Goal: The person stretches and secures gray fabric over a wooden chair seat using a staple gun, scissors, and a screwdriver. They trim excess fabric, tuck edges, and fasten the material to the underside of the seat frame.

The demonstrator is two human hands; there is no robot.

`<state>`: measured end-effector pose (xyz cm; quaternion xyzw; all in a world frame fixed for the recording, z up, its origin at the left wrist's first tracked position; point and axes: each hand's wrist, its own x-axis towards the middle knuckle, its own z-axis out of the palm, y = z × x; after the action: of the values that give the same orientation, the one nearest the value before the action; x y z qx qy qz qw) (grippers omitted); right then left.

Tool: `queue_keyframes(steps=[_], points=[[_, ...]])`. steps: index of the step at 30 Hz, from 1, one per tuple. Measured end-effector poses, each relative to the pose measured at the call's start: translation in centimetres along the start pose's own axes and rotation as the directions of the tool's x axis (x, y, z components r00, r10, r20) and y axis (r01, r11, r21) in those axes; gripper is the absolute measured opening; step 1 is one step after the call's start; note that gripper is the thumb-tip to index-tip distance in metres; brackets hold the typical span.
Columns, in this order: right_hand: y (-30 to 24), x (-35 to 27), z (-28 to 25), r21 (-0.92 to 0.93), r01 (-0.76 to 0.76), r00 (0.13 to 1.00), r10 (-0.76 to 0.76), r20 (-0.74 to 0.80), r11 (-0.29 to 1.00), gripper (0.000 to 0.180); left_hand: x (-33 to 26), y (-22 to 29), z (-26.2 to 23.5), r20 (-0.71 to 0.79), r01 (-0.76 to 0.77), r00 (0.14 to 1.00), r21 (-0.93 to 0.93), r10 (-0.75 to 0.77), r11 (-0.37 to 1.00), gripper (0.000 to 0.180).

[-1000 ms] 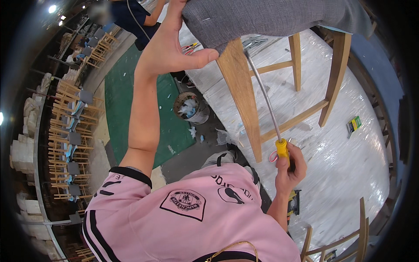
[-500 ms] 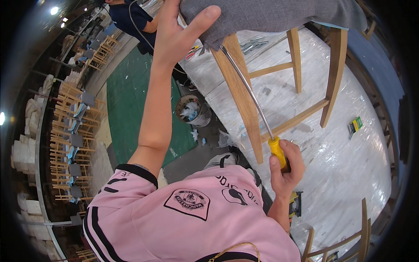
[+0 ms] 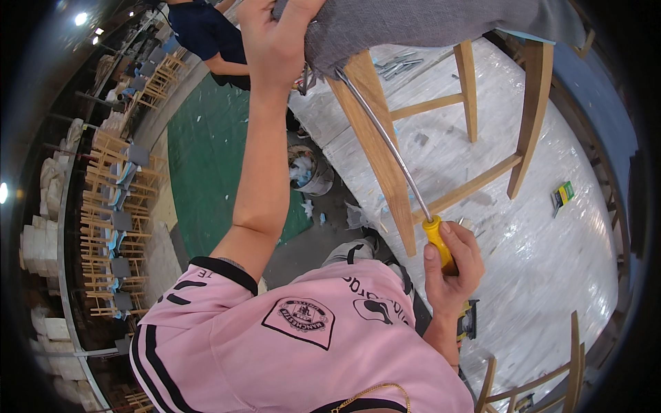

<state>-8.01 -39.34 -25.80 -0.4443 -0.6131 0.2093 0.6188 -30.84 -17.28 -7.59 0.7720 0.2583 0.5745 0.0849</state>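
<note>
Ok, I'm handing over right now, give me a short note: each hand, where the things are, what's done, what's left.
Left hand: raised, gripping the grey fabric at the corner of the chair seat.
Right hand: closed on the yellow handle of the long screwdriver; its metal shaft runs up along the front wooden leg with the tip under the fabric edge.
The chair stands on the white plastic-covered worktable.
Done: fabric is draped over the seat.
Left: the tip is hidden under the cloth, so what it is working on cannot be told; loose threads hang at that corner.
</note>
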Motion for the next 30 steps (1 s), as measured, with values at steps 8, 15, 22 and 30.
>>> queue_keyframes(steps=[8, 15, 22, 30], points=[[3.4, -1.4, 4.6, 0.111, 0.07, 0.993, -0.058, -0.103, 0.991, 0.034, -0.8, 0.3, 0.7, -0.027, 0.029, 0.999, -0.097, -0.032, 0.995, 0.043], [7.0, 0.4, 6.5, 0.12, 0.166, 0.981, -0.151, -0.123, 0.979, 0.031, -1.1, 0.2, 0.0, -0.002, 0.019, 1.0, 0.036, -0.019, 0.999, 0.046], [8.1, 3.1, 2.6, 0.191, 0.152, 0.988, -0.152, -0.017, 0.97, 0.031, -1.3, 0.3, 0.5, -0.025, -0.031, 0.999, -0.013, 0.031, 0.999, 0.051], [8.6, 0.8, 3.1, 0.224, 0.122, 0.993, -0.116, -0.038, 0.967, 0.031, -1.3, -0.1, 1.1, -0.093, -0.113, 0.99, -0.028, 0.11, 0.993, 0.059]])
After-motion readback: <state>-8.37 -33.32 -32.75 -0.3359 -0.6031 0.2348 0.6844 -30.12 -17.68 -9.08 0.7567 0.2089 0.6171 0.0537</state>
